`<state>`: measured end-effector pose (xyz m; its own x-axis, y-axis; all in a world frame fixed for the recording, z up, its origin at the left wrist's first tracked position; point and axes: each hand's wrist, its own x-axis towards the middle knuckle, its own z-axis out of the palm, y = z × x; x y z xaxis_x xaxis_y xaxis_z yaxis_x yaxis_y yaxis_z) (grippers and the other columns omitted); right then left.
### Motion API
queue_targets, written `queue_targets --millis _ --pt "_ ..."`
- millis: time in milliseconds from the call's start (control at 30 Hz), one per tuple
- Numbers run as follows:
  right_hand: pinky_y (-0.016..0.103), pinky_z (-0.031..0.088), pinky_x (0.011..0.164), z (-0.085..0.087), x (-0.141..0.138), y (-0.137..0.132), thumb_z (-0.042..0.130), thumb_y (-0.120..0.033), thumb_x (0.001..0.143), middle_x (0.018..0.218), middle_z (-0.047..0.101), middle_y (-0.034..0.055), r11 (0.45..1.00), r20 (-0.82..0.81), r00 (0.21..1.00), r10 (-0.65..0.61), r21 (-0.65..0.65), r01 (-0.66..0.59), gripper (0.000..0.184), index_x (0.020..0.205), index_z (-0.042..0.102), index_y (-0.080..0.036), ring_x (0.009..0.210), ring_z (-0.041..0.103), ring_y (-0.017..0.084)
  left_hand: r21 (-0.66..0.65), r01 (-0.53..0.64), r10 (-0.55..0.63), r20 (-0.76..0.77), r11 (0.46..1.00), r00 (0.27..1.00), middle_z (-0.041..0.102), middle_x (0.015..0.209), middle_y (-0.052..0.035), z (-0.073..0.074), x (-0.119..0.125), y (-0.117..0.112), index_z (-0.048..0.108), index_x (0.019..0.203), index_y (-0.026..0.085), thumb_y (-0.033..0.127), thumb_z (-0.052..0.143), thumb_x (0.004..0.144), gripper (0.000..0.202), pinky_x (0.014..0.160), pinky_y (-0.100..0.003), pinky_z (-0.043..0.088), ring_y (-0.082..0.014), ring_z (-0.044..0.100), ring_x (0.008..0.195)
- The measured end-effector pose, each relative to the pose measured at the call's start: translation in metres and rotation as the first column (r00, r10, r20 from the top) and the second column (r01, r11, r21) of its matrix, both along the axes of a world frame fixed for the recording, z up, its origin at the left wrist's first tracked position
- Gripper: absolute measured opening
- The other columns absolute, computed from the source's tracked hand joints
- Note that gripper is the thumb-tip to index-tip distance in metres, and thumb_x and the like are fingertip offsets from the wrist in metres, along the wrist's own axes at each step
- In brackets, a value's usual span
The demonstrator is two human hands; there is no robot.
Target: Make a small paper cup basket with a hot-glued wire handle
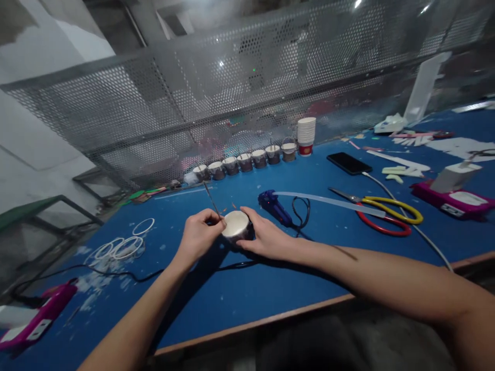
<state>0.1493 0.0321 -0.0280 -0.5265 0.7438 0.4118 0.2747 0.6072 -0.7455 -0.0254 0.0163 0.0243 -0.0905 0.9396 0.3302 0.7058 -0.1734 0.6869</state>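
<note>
Near the middle of the blue table, my right hand (266,234) is wrapped round the side of a small dark-sided cup (236,222) with a pale top. My left hand (203,232) is closed in a pinch on a thin brown strip (211,197) at the cup's left rim; the strip's free end points up and away. Just beyond my right hand lies a blue glue gun (275,207), a long clear glue stick (325,201) coming out of its back. Between the fingers, the exact spot where strip meets cup is hidden.
Similar small cups (245,162) stand in a row by the mesh screen (232,87), beside stacked paper cups (306,131). To the right lie scissors (381,206), a phone (349,163) and a magenta power strip (454,201). White rings (127,247) and a black cable (143,278) are left.
</note>
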Motion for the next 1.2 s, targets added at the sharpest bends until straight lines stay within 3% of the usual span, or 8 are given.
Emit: queue_targets --millis 733,1200 --pt "0.045 0.035 0.103 -0.009 0.0 -0.002 0.061 -0.024 0.075 0.136 0.039 0.0215 1.0 0.024 1.0 0.014 -0.005 -0.013 0.073 0.136 0.026 -0.008 0.126 0.04 0.028 -0.007 0.018 -0.018 -0.028 1.0 0.999 0.063 0.059 -0.0014 -0.006 -0.005 -0.001 0.051 0.05 0.019 0.029 0.057 0.063 0.017 0.055 -0.025 0.043 -0.0152 0.054 0.059" --pt "0.045 0.036 0.102 -0.013 -0.002 -0.002 0.062 -0.019 0.074 0.131 0.046 0.0165 0.999 -0.067 0.997 0.039 -0.027 -0.041 0.069 0.135 0.029 -0.015 0.122 0.044 0.027 0.002 0.033 -0.033 -0.012 0.999 0.999 0.062 0.06 -0.0009 -0.008 -0.008 -0.002 0.056 0.053 0.019 0.026 0.059 0.065 0.014 0.054 -0.024 0.044 -0.0148 0.056 0.059"
